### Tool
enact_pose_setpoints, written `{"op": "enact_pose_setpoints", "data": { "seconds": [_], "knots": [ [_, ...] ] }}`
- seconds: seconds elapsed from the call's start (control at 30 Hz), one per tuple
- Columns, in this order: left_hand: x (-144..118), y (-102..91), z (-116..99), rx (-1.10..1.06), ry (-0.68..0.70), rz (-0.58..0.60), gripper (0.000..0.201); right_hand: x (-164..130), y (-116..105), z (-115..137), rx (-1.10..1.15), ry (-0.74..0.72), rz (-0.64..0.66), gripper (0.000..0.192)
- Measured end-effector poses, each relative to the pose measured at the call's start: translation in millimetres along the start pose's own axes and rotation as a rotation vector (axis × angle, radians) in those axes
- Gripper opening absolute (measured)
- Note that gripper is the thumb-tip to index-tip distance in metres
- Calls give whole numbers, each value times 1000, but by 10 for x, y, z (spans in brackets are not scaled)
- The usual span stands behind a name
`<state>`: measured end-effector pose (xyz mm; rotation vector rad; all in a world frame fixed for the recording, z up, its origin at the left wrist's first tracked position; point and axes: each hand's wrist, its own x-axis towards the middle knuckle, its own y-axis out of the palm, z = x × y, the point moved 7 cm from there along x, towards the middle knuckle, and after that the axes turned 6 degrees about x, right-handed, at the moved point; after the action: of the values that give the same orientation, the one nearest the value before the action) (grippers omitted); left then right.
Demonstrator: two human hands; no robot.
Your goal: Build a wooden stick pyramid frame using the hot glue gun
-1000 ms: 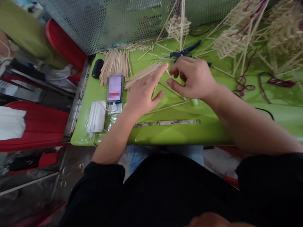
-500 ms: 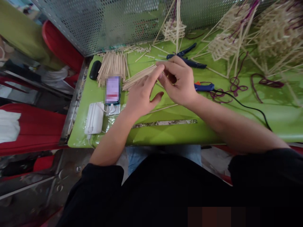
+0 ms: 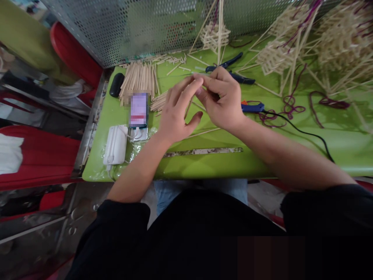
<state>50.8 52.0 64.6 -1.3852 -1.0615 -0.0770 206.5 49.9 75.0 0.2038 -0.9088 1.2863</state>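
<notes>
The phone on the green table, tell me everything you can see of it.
The phone lies flat, face up, on the green table near its left end, long side running away from the person. Its lit screen is blurred, pale purple with a red band; the case edge looks dark teal. A pile of wooden sticks overlaps its far end, and a white cable lies at its near end. Neither hand touches it.

Lime-green table (image 3: 204,163), blue pliers (image 3: 230,70)

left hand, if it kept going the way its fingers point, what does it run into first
The left hand points up and right, and its fingertips already meet the right hand. Beyond that probably the blue cutters, though depth is unclear.
</notes>
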Motion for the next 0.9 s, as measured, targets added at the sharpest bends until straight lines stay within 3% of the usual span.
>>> {"op": "enact_pose_setpoints", "data": {
  "seconds": [0.17,0.47,0.9],
  "knots": [
    [-29,36,14,-49,-5,-5,72,-6,1,-15,29,4,17,49],
    [-54,98,44,-50,-20,47,84,-27,14,-8,118,33,170,47],
    [-43,99,-44,-103,-49,54,85,-55,14,19,113,13,149,41]
  ]
}}
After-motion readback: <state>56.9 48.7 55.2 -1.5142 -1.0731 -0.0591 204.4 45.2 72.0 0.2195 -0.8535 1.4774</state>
